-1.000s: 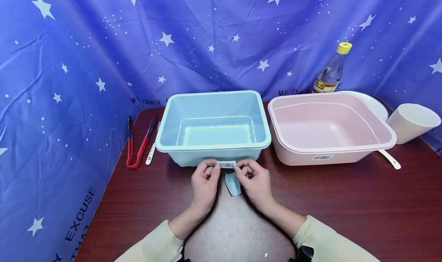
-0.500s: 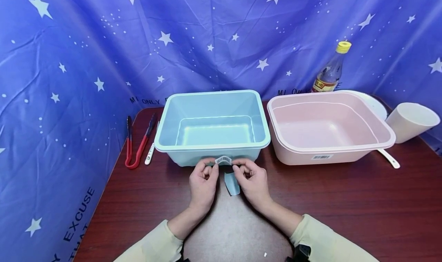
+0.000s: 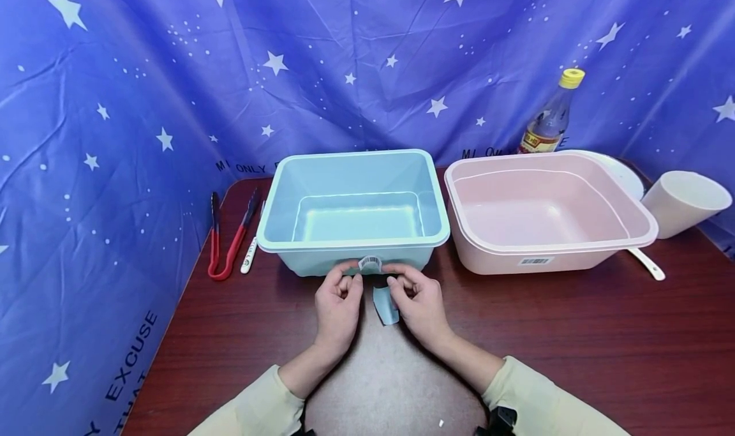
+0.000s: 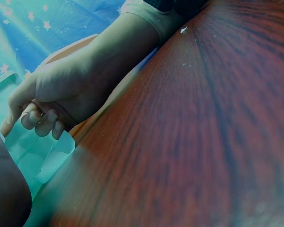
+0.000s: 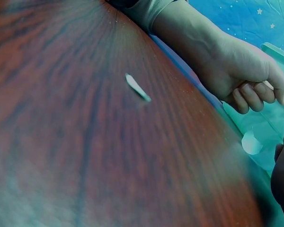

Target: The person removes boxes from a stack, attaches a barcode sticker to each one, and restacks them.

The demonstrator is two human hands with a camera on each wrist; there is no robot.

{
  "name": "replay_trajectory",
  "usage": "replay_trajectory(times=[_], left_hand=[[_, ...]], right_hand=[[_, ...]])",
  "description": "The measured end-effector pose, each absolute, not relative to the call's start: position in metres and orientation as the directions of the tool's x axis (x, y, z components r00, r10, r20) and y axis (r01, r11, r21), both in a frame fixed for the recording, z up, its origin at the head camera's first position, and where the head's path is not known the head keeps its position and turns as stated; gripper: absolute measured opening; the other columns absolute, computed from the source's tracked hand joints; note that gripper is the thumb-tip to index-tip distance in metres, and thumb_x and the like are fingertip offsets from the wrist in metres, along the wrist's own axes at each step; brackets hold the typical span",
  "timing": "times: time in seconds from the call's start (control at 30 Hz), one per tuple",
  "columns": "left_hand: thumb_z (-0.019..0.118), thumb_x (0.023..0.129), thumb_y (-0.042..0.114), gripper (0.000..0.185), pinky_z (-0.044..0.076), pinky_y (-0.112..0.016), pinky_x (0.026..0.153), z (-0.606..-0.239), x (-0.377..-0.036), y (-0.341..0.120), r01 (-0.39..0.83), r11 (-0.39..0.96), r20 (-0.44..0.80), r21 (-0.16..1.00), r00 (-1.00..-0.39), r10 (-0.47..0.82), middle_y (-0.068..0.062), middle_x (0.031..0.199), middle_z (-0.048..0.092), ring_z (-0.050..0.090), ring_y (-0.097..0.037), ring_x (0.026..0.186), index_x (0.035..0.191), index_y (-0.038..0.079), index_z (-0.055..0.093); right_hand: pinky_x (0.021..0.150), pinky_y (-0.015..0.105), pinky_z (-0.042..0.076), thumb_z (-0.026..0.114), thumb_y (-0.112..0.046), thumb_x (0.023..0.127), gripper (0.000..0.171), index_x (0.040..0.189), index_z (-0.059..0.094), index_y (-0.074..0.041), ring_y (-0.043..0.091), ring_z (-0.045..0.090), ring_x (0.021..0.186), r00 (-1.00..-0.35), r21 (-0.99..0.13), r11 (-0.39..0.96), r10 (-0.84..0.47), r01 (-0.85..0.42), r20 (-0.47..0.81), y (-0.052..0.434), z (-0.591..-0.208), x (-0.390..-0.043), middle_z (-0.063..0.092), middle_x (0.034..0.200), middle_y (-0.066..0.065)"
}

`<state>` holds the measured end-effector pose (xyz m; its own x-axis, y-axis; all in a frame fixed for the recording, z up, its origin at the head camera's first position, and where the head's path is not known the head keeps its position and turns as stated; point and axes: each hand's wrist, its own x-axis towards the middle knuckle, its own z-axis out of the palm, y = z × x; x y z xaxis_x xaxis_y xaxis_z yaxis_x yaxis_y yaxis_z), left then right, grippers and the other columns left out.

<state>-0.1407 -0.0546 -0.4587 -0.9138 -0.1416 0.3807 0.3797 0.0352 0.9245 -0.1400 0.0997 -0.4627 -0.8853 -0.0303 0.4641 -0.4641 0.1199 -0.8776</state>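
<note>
Barcode sticker (image 3: 370, 263): bowed upward between both hands, long axis left-right, just before the blue tub (image 3: 353, 252)
Left hand (image 3: 337, 302): fingers pinch its left end
Right hand (image 3: 418, 300): pinches its right end, equally near

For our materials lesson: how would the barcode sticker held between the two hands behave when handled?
Probably floppy: the sticker arches upward between the left hand and right hand. Likely very light, since fingertip pinches carry it. It may cling to fingers, having seemingly come off the blue tub, like the label on the pink tub.
</note>
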Motion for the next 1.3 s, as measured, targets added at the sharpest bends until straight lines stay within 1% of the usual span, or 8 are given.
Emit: replay_trajectory(times=[0.27,0.37,0.53,0.63,0.77,0.87,1.03,1.3], left_hand=[[0.055,0.092,-0.017,0.02,0.025,-0.018,0.05,-0.433,-0.13,-0.052,0.418,0.049,0.421,0.907,-0.895,-0.146,0.007,0.055,0.03,0.027,-0.002,0.049,0.109,-0.013,0.065],[0.055,0.091,-0.018,0.021,0.025,-0.019,0.05,-0.43,-0.128,-0.051,0.426,0.058,0.43,0.903,-0.891,-0.147,0.007,0.054,0.031,0.027,-0.002,0.05,0.108,-0.012,0.066],[0.055,0.091,-0.018,0.023,0.027,-0.019,0.052,-0.431,-0.129,-0.051,0.421,0.053,0.424,0.906,-0.893,-0.153,0.007,0.054,0.031,0.028,-0.002,0.05,0.11,-0.011,0.066],[0.055,0.092,-0.017,0.023,0.027,-0.019,0.052,-0.432,-0.129,-0.052,0.415,0.047,0.417,0.909,-0.896,-0.152,0.007,0.055,0.031,0.028,-0.002,0.05,0.111,-0.011,0.066],[0.055,0.092,-0.017,0.023,0.026,-0.018,0.051,-0.432,-0.128,-0.052,0.42,0.064,0.425,0.905,-0.895,-0.14,0.007,0.055,0.03,0.027,-0.002,0.049,0.112,-0.01,0.065],[0.055,0.093,-0.017,0.024,0.026,-0.018,0.05,-0.431,-0.127,-0.053,0.424,0.082,0.432,0.902,-0.892,-0.136,0.008,0.055,0.031,0.027,-0.002,0.049,0.114,-0.011,0.064],[0.054,0.093,-0.017,0.025,0.028,-0.019,0.053,-0.43,-0.126,-0.052,0.433,0.117,0.446,0.894,-0.884,-0.14,0.007,0.056,0.033,0.03,-0.002,0.05,0.116,-0.011,0.062],[0.056,0.098,-0.009,0.016,0.029,-0.02,0.052,-0.429,-0.126,-0.053,0.453,0.126,0.468,0.883,-0.873,-0.139,0.005,0.056,0.033,0.029,-0.003,0.051,0.112,-0.012,0.063]], right_hand=[[0.047,0.019,0.038,0.059,0.015,0.091,0.021,0.109,0.069,0.011,0.003,0.044,0.047,-0.875,-0.864,0.171,0.02,-0.473,0.483,0.095,-0.44,-0.131,0.048,0.05,-0.001],[0.049,0.019,0.041,0.059,0.017,0.088,0.021,0.106,0.069,0.011,0.003,0.047,0.047,-0.868,-0.857,0.204,0.059,-0.473,0.494,0.094,-0.428,-0.126,0.048,0.05,-0.001],[0.049,0.018,0.04,0.059,0.017,0.087,0.022,0.105,0.069,0.01,0.002,0.047,0.046,-0.857,-0.854,0.216,0.111,-0.474,0.504,0.094,-0.426,-0.126,0.047,0.049,-0.001],[0.048,0.018,0.039,0.059,0.017,0.089,0.02,0.106,0.067,0.011,0.006,0.047,0.047,-0.865,-0.856,0.175,0.047,-0.486,0.5,0.094,-0.428,-0.126,0.049,0.051,0.003],[0.047,0.02,0.039,0.058,0.015,0.092,0.024,0.115,0.063,0.012,0.023,0.05,0.047,-0.876,-0.871,0.102,-0.113,-0.48,0.469,0.095,-0.431,-0.126,0.054,0.057,0.014],[0.045,0.021,0.038,0.058,0.013,0.094,0.028,0.121,0.061,0.01,0.031,0.051,0.048,-0.879,-0.883,0.08,-0.17,-0.463,0.445,0.096,-0.433,-0.127,0.056,0.059,0.017],[0.044,0.022,0.037,0.058,0.012,0.094,0.028,0.123,0.06,0.009,0.022,0.05,0.046,-0.886,-0.889,0.082,-0.168,-0.45,0.433,0.096,-0.434,-0.127,0.056,0.059,0.015],[0.044,0.021,0.037,0.057,0.014,0.094,0.03,0.124,0.059,0.01,0.009,0.047,0.048,-0.885,-0.894,0.063,-0.185,-0.444,0.427,0.095,-0.435,-0.128,0.055,0.059,0.016]])
